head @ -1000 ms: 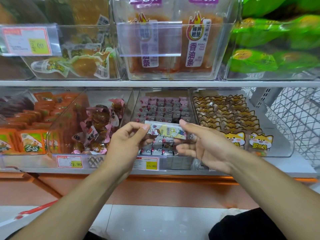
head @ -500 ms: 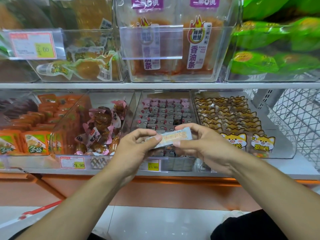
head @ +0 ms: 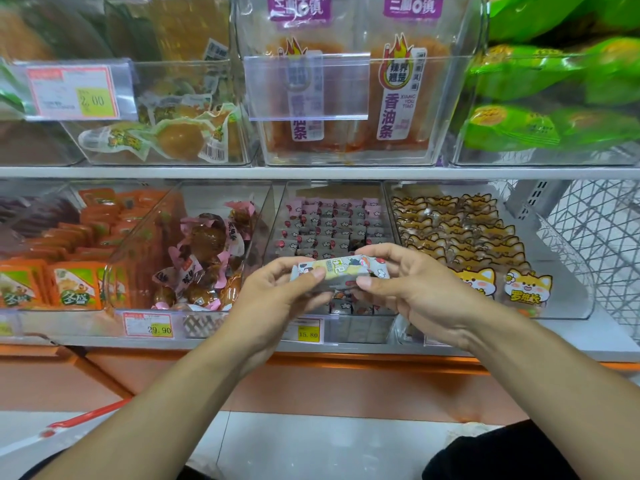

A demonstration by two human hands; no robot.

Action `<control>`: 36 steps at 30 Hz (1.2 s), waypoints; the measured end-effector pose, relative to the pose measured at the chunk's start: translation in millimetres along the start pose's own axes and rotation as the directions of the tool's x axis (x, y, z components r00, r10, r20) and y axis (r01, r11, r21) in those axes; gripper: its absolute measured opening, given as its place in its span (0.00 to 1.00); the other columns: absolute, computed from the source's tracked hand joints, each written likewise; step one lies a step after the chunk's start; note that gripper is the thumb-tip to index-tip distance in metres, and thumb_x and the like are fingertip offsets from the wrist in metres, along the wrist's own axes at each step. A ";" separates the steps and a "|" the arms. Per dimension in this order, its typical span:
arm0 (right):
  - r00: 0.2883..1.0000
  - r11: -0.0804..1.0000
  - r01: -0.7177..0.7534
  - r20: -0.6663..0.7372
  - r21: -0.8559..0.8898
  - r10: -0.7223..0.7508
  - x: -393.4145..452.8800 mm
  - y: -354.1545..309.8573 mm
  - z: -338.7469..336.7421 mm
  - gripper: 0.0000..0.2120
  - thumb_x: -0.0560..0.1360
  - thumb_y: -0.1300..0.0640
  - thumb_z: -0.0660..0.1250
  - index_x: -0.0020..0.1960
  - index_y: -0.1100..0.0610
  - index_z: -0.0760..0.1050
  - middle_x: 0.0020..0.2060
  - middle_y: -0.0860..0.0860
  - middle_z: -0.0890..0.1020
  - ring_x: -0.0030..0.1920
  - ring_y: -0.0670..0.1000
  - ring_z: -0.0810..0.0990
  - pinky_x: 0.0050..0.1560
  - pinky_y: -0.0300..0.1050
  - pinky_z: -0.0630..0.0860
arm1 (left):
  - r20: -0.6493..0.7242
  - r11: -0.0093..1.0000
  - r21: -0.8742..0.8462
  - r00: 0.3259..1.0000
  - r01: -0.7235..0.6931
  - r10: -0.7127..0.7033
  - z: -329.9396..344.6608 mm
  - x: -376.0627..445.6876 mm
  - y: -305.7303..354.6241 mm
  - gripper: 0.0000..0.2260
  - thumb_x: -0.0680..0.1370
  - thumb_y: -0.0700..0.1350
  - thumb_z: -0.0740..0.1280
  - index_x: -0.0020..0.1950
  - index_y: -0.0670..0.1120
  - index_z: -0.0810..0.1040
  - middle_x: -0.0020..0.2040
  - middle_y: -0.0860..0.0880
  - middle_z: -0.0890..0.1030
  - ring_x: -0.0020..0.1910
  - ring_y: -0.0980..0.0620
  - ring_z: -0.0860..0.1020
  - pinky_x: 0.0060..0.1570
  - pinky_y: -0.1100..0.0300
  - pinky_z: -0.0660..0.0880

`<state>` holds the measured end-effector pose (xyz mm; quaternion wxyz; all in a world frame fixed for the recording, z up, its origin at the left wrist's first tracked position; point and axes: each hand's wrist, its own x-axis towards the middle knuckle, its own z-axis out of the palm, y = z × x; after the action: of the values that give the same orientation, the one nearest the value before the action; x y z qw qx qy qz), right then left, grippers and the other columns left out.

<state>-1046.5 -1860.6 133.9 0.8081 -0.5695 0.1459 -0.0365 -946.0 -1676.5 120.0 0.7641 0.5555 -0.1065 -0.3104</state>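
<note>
A small wrapped snack bar (head: 341, 270), pale yellow and white with cartoon print, is held level in front of a shop shelf. My left hand (head: 280, 296) pinches its left end between thumb and fingers. My right hand (head: 412, 285) pinches its right end the same way. Right behind the bar stands a clear bin (head: 277, 216) packed with rows of similar small pink-and-white packets (head: 329, 223); the hands hide the bin's front rows.
Neighbouring clear bins hold pink-wrapped brown snacks (head: 204, 258), orange packets (head: 69, 271) and cat-print packets (head: 460, 233). The upper shelf carries spicy-strip packs (head: 346, 98) and green bags (head: 554, 81). Price tags (head: 149, 325) line the shelf edge. A wire basket (head: 602, 237) sits at right.
Both hands turned the bar about its long axis: printed face forward, then plain side up, now printed face up again. The hands drew slightly closer together.
</note>
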 end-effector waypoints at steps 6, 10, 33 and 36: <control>0.994 0.996 -0.026 -0.105 0.080 0.034 1.0 -1.5 3.1 0.21 0.71 0.68 0.73 0.63 0.63 0.74 0.51 0.61 0.86 0.51 0.57 0.87 0.47 0.43 0.84 | -0.038 0.972 0.194 0.989 -0.133 0.143 -2.8 0.9 -4.0 0.16 0.62 0.43 0.79 0.48 0.47 0.85 0.56 0.43 0.85 0.52 0.44 0.85 0.53 0.52 0.81; 0.975 0.992 0.071 -0.218 0.102 -0.047 6.2 -8.5 5.0 0.18 0.74 0.69 0.72 0.62 0.64 0.73 0.50 0.59 0.87 0.50 0.54 0.87 0.46 0.40 0.83 | -0.047 0.975 0.163 0.986 -0.152 0.161 -1.1 4.1 -5.5 0.16 0.67 0.40 0.79 0.53 0.45 0.82 0.55 0.45 0.86 0.51 0.45 0.85 0.48 0.59 0.81; 0.864 0.377 0.069 -0.133 -0.924 -0.485 79.5 -35.1 -10.0 0.13 0.76 0.59 0.74 0.57 0.49 0.77 0.58 0.50 0.81 0.46 0.50 0.78 0.35 0.36 0.67 | 0.379 -0.030 0.922 0.884 -0.386 0.274 -12.0 17.5 -37.1 0.31 0.79 0.63 0.65 0.78 0.52 0.65 0.76 0.53 0.67 0.75 0.54 0.59 0.76 0.58 0.49; 0.853 0.355 0.070 -0.128 -0.932 -0.506 76.9 -39.0 -12.4 0.12 0.76 0.57 0.74 0.55 0.47 0.76 0.55 0.47 0.80 0.45 0.49 0.77 0.36 0.35 0.67 | 0.393 -0.039 0.916 0.876 -0.399 0.278 -13.3 17.7 -36.5 0.31 0.78 0.63 0.65 0.77 0.52 0.65 0.75 0.53 0.68 0.75 0.54 0.60 0.76 0.58 0.51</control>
<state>-972.3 -1902.8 151.5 0.3020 -0.9085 0.1967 -0.2114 -938.4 -1683.5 78.6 0.2230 0.8624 -0.4540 0.0197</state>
